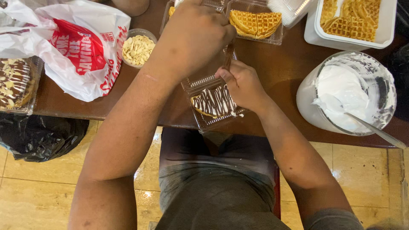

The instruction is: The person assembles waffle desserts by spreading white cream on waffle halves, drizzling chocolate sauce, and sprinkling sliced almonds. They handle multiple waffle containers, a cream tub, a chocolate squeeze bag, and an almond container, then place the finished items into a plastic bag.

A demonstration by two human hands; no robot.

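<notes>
Waffle, chocolate-coated with white stripes, sits in clear plastic box at table edge. Right hand rests on box rim, fingers pinching thin brown stick. Left hand clenched above. Bowl of almond flakes nearby.

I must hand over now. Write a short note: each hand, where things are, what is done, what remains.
Left hand: closed in a fist above the open clear box, seemingly on a thin brown stick.
Right hand: fingers on the box beside the waffle.
Done: waffle sits in the box at the table edge, dark coating with white stripes.
Left: box lid not closed; almond bowl, cream jar, plain waffles nearby.
</notes>
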